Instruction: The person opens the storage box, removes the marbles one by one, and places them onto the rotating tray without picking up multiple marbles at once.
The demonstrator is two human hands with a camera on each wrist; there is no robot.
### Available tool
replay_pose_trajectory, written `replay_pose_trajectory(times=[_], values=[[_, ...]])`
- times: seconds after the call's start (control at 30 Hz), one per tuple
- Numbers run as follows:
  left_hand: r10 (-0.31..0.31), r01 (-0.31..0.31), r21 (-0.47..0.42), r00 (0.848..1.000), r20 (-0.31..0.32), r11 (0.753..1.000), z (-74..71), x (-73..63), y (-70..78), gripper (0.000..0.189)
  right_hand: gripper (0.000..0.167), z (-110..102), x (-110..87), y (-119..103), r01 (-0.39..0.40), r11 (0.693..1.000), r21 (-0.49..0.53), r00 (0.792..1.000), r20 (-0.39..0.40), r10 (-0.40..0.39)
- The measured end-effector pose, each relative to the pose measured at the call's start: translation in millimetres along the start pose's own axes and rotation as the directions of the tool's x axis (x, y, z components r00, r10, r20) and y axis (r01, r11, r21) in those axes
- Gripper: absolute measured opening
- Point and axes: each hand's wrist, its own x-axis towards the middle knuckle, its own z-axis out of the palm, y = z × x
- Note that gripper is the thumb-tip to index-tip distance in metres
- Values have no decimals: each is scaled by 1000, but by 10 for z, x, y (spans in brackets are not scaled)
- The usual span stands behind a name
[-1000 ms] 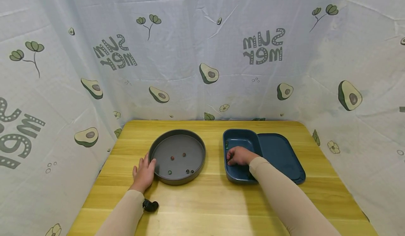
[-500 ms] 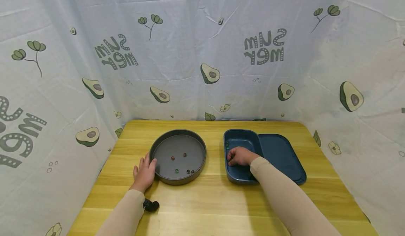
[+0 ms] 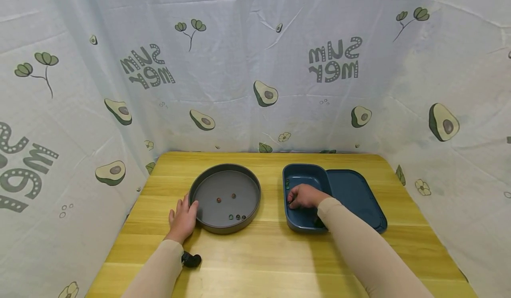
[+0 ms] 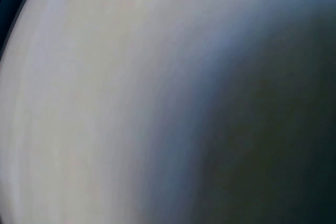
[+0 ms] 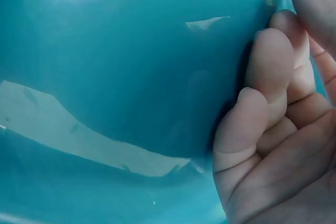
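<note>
My left hand (image 3: pixel 182 221) rests against the left side of a round dark grey pan (image 3: pixel 195 218), fingers extended along its outer wall. Inside the pan lie several small marbles: a reddish marble (image 3: pixel 218 200), a brownish marble (image 3: pixel 233 196), a green marble (image 3: pixel 231 217) and dark ones beside it. My right hand (image 3: pixel 305 196) reaches into a deep blue box (image 3: pixel 297 227). Its curled fingers and thumb pinch a small dark marble (image 3: pixel 289 203) by the left wall. Green marbles (image 3: pixel 287 183) sit farther back along that wall. The left wrist view is a blur; in the right wrist view, curled fingers (image 5: pixel 241 121) show.
A flat blue lid (image 3: pixel 355 194) lies right of the box, partly under its edge. The wooden table (image 3: pixel 255 253) ends at a patterned curtain (image 3: pixel 223 76) behind and at both sides. A small black device (image 3: pixel 191 260) is at the left wrist.
The green marble in the pan has rolled to the right, up to the dark marbles. Both hands have stayed nearly in place; the head view has shifted slightly.
</note>
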Motion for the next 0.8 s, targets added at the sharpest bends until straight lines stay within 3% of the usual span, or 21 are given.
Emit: replay_pose_trajectory(times=[0.53,0.8], values=[[7,-7,10,1000,-3,1000,-2,2,-19,71,9,-235,-70,-54,18,998,60,997,-73,-14],[4,-4,5,1000,-4,1000,-8,5,-18,71,14,-335,-121,-274,53,995,85,993,-109,-43]])
